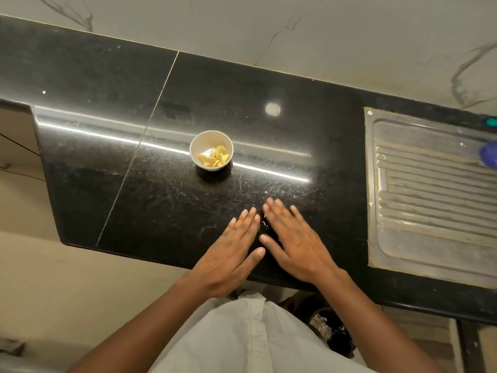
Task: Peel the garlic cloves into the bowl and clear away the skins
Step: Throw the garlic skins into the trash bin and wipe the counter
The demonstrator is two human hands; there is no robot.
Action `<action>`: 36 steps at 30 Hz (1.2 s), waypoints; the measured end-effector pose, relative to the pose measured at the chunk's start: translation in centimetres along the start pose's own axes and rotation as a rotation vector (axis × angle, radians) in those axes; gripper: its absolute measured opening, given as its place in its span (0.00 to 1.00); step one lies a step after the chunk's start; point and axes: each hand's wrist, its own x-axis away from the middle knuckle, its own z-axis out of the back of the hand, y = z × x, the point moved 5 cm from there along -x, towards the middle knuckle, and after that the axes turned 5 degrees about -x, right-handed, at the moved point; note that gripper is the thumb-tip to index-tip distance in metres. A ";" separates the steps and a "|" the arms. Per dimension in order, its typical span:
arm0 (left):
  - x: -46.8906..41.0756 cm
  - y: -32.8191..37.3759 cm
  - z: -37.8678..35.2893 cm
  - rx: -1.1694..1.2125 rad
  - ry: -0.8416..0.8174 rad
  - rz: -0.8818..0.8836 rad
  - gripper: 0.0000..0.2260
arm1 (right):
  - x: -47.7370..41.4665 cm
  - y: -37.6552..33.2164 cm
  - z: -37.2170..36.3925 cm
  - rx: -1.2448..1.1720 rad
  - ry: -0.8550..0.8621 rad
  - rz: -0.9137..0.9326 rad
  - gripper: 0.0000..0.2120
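Small white bowl [211,150] holds peeled yellow garlic cloves [214,156] (maybe ten); left hand [230,253] and right hand [295,242] lie flat on the black bench [161,205], fingers straight, gripping nothing.

A pale white shirt [231,343], lightly creased, covers the torso; a placket [256,319] with small matching buttons [258,333] runs down its front. Both forearms [150,316] are bare. The thumbnails of the left grip [228,254] and right grip [295,243] are cut short.

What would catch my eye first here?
A small white bowl of peeled yellow garlic cloves stands alone in the middle of the black counter. Nearer the front edge, the left hand and right hand lie flat side by side. A steel drainboard sits at the right.
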 end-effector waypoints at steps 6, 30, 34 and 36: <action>0.1 -0.8 1.1 0.004 0.134 0.102 0.30 | -0.9 5.2 1.9 -0.035 0.109 -0.392 0.40; -3.0 -1.7 2.0 -0.150 0.093 0.073 0.30 | 4.0 1.2 -0.8 0.009 0.010 -0.112 0.33; -5.0 -3.0 3.5 -0.222 0.052 0.062 0.31 | 7.8 2.1 -1.6 0.064 0.020 -0.240 0.35; -6.2 -2.9 3.8 -0.248 0.016 0.024 0.30 | 9.0 2.0 -2.7 0.098 -0.015 -0.264 0.36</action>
